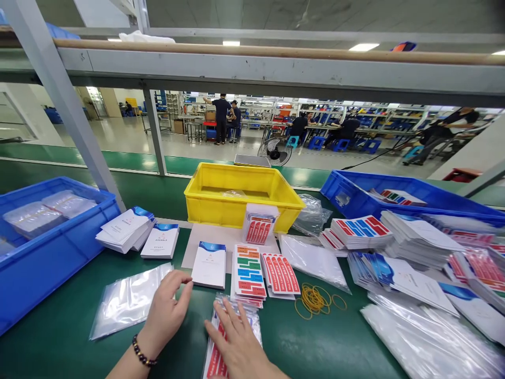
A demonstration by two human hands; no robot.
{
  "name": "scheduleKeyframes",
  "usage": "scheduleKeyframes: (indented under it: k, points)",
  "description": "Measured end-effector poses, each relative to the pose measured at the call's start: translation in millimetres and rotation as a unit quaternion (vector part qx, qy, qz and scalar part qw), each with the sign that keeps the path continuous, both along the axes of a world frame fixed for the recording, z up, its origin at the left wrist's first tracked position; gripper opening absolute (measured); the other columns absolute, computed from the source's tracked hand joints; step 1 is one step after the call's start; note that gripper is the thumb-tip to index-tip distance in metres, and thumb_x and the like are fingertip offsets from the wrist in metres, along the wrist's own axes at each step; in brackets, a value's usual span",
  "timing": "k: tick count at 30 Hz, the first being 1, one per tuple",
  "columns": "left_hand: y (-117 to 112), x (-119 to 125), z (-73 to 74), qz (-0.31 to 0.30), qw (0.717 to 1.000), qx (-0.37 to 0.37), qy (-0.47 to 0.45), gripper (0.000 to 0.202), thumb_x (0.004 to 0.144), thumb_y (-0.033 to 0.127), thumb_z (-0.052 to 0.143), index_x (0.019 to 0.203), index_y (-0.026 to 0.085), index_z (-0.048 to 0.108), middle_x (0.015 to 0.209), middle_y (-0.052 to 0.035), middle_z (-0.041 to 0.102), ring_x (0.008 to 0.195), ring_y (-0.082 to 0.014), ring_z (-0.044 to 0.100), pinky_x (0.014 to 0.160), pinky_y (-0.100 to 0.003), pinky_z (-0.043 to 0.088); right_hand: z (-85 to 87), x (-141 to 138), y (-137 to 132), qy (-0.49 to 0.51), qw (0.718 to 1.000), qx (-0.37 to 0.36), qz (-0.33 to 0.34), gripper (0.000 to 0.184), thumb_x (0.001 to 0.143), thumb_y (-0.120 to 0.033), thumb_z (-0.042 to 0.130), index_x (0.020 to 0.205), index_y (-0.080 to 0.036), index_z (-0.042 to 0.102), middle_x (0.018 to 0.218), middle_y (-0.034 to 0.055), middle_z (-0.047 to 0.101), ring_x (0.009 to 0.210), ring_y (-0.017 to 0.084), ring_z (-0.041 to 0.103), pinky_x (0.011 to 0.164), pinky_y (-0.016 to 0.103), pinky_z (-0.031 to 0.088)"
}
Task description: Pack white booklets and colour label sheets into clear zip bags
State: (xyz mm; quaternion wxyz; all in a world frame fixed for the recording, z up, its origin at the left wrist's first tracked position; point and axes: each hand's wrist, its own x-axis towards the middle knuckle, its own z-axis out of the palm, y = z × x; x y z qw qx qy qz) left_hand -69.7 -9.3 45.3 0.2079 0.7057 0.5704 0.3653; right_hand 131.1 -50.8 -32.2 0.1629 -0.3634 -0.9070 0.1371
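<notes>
My right hand [239, 337] lies flat with fingers spread on a clear plastic bag [254, 323] that has red-printed label sheets [213, 358] in it. My left hand [169, 304], a beaded bracelet at its wrist, hovers at the right edge of a pile of clear plastic bags [122, 302]. Its fingers are loosely bent and apart, with nothing seen in them. Just beyond the hands sits a stack of white booklets with blue tops [209, 265]. Beside it are a stack of multicoloured label sheets [248, 273] and a stack of red label sheets [280, 275].
Yellow rubber bands [315, 300] lie right of the labels. A yellow bin [244, 197] stands behind, with blue bins at left [51, 263] and right [394, 184]. More booklets [418, 284] and plastic bags [426, 337] crowd the right. A metal frame [252, 68] spans above.
</notes>
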Motion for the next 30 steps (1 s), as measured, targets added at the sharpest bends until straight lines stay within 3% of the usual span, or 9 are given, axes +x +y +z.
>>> scheduleKeyframes:
  k: [3, 7, 10, 16, 20, 23, 25, 27, 30]
  points:
    - [-1, -27, 0.4, 0.058, 0.993, -0.044, 0.096, 0.026, 0.084, 0.033, 0.032, 0.068, 0.022, 0.048, 0.071, -0.0027, 0.057, 0.068, -0.0176, 0.053, 0.063, -0.027, 0.041, -18.4, -2, -2, -0.057, 0.996, -0.065, 0.021, 0.066, 0.076, -0.042, 0.058, 0.135, -0.027, 0.031, 0.142, 0.0149, 0.022, 0.127, 0.042, 0.020, 0.096, 0.066, 0.019]
    - [0, -59, -4.4, 0.131, 0.948, -0.181, 0.224, 0.033, 0.082, 0.044, 0.031, 0.061, 0.022, 0.043, 0.057, -0.0013, 0.055, 0.055, -0.0191, 0.052, 0.050, -0.027, 0.031, -16.6, 1, 2, -0.076, 0.990, -0.110, 0.040, 0.082, 0.068, -0.049, 0.065, 0.137, -0.028, 0.025, 0.142, 0.0178, 0.019, 0.127, 0.044, 0.015, 0.094, 0.069, 0.014]
    - [3, -76, -10.5, 0.120, 0.920, -0.258, 0.269, 0.028, 0.076, 0.044, 0.040, 0.060, 0.021, 0.045, 0.060, -0.0044, 0.060, 0.057, -0.0219, 0.055, 0.049, -0.027, 0.028, -17.2, 2, 3, -0.069, 0.990, -0.113, 0.052, 0.088, 0.065, -0.056, 0.064, 0.138, -0.028, 0.023, 0.142, 0.0186, 0.018, 0.127, 0.044, 0.013, 0.094, 0.069, 0.014]
    - [7, -86, -11.1, 0.084, 0.926, -0.253, 0.268, 0.022, 0.077, 0.027, 0.038, 0.059, 0.020, 0.048, 0.065, -0.0064, 0.063, 0.062, -0.0218, 0.056, 0.051, -0.026, 0.027, -18.2, 3, 3, 0.025, 0.999, -0.024, 0.042, 0.081, 0.070, -0.058, 0.058, 0.134, -0.017, 0.033, 0.135, 0.0211, 0.037, 0.126, 0.039, 0.026, 0.098, 0.063, 0.019]
    - [-4, -68, -0.2, 0.065, 0.938, -0.216, 0.262, 0.028, 0.081, 0.027, 0.032, 0.060, 0.020, 0.049, 0.068, -0.0059, 0.063, 0.066, -0.0208, 0.056, 0.055, -0.026, 0.029, 22.3, 0, 8, 0.132, 0.991, 0.006, -0.001, 0.041, 0.080, -0.039, 0.052, 0.114, -0.015, 0.055, 0.120, 0.0163, 0.055, 0.118, 0.031, 0.043, 0.099, 0.051, 0.030]
    - [-20, -39, 1.0, 0.014, 0.956, -0.169, 0.238, 0.030, 0.084, 0.029, 0.031, 0.061, 0.021, 0.048, 0.065, -0.0036, 0.060, 0.062, -0.0185, 0.054, 0.056, -0.026, 0.030, 45.2, -13, 15, 0.227, 0.965, -0.100, -0.084, 0.025, 0.084, -0.030, 0.046, 0.100, -0.018, 0.060, 0.101, 0.0117, 0.063, 0.092, 0.023, 0.060, 0.082, 0.038, 0.047]
    - [-30, -16, -3.4, -0.025, 0.963, -0.148, 0.223, 0.029, 0.083, 0.029, 0.033, 0.061, 0.021, 0.048, 0.064, -0.0033, 0.060, 0.061, -0.0182, 0.054, 0.056, -0.026, 0.031, 45.8, -24, 20, 0.283, 0.924, -0.220, -0.135, 0.032, 0.084, -0.032, 0.046, 0.112, -0.018, 0.053, 0.089, 0.0073, 0.065, 0.067, 0.016, 0.062, 0.061, 0.028, 0.050]
    - [-35, 3, -9.5, -0.061, 0.968, -0.144, 0.196, 0.026, 0.082, 0.027, 0.036, 0.060, 0.021, 0.048, 0.064, -0.0033, 0.060, 0.061, -0.0184, 0.053, 0.057, -0.026, 0.031, 38.3, -32, 24, 0.301, 0.898, -0.275, -0.165, 0.041, 0.082, -0.029, 0.047, 0.120, -0.016, 0.045, 0.076, 0.0025, 0.063, 0.055, 0.013, 0.059, 0.051, 0.023, 0.047]
    - [-33, 21, -16.5, -0.080, 0.979, -0.162, 0.097, 0.024, 0.080, 0.031, 0.040, 0.060, 0.020, 0.047, 0.062, -0.0016, 0.057, 0.059, -0.0172, 0.051, 0.056, -0.026, 0.033, 26.5, -34, 25, 0.256, 0.939, -0.161, -0.166, 0.034, 0.081, -0.021, 0.043, 0.114, -0.014, 0.051, 0.074, 0.0051, 0.064, 0.066, 0.017, 0.060, 0.061, 0.027, 0.048]
